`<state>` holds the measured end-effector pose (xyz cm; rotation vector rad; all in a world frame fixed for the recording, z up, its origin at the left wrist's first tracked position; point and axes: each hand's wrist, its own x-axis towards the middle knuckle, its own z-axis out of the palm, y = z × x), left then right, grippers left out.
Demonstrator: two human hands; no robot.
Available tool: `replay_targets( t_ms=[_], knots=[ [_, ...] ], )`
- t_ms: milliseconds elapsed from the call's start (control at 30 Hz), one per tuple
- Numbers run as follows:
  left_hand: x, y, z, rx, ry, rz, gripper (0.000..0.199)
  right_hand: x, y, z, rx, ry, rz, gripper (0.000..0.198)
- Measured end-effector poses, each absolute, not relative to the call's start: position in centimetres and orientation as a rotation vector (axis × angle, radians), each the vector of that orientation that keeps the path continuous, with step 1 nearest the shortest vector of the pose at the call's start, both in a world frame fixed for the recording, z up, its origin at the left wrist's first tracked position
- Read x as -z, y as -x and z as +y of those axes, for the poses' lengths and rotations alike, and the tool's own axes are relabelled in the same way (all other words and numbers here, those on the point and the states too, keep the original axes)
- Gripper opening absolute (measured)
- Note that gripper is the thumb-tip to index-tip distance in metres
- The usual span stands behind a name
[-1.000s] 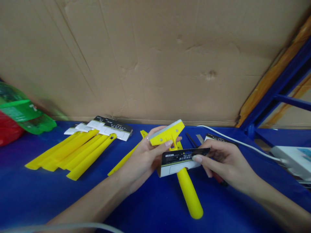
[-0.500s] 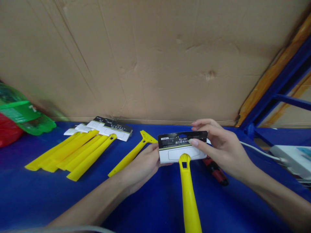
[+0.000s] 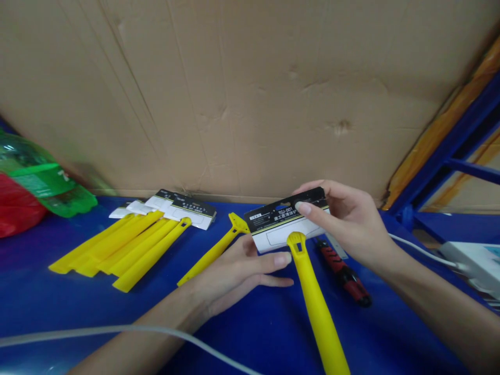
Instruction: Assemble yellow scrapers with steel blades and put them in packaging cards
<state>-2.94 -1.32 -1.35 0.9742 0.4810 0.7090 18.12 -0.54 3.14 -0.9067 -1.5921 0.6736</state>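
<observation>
My right hand [image 3: 347, 219] pinches the black-and-white card [image 3: 285, 219] on the head of a yellow-handled scraper [image 3: 316, 302], thumb in front and fingers behind. The scraper's handle slants down toward me. My left hand [image 3: 246, 265] is at the card's lower left, its thumb and a lower finger stretched out and apart; its other fingers are partly hidden behind the card. Just beyond my left hand lies a bare yellow scraper [image 3: 211, 250] without a card. Several carded yellow scrapers [image 3: 152, 250] lie side by side on the left.
A red-and-black utility knife [image 3: 344, 273] lies on the blue table [image 3: 269, 328] below my right hand. At the far left are a green bottle [image 3: 42, 177] and a red bag [image 3: 19, 208]. A white power strip [image 3: 472, 265] stands right; a pale cable [image 3: 128, 329] crosses the foreground. Cardboard [image 3: 242, 94] stands behind.
The held scraper's card has tilted, its right end rising, and its handle has swung rightward. My left thumb has come into sight below the card. The view has shifted slightly.
</observation>
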Motion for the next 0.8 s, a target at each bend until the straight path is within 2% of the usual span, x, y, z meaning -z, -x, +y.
replay_targets(
  t_ms=[67,167,367,533,633,700,733,800],
  knots=[
    [1.2,2.7,-1.5,-0.728,-0.955,0.539,0.04,-3.1,-17.9,-0.5,-0.73,0.9,-1.59,0.015],
    [1.0,2.4,-1.6,-0.763,-0.904,0.571,0.041,-2.7,-17.7,-0.4,-0.781,0.877,-1.577,0.018],
    [1.3,1.5,-2.4,-0.727,-0.785,0.593,0.092,-2.0,-17.4,-0.1,-0.679,0.891,-1.399,0.012],
    [1.7,0.8,-3.0,-0.675,-0.839,0.583,0.11,-1.8,-17.2,-0.1,-0.635,0.926,-1.274,0.019],
    [1.3,0.7,-2.9,-0.804,-0.854,0.653,0.121,-1.8,-17.5,0.0,-0.651,0.941,-1.256,0.02],
    [0.9,0.8,-2.6,-0.909,-0.879,0.731,0.121,-1.9,-17.8,0.1,-0.69,0.933,-1.246,0.019],
    [0.6,1.0,-2.4,-0.95,-0.913,0.77,0.114,-2.0,-18.0,0.1,-0.705,0.921,-1.247,0.018],
    [0.2,1.4,-1.9,-0.989,-1.017,0.837,0.088,-2.0,-18.3,0.2,-0.7,0.886,-1.273,0.017]
  ],
)
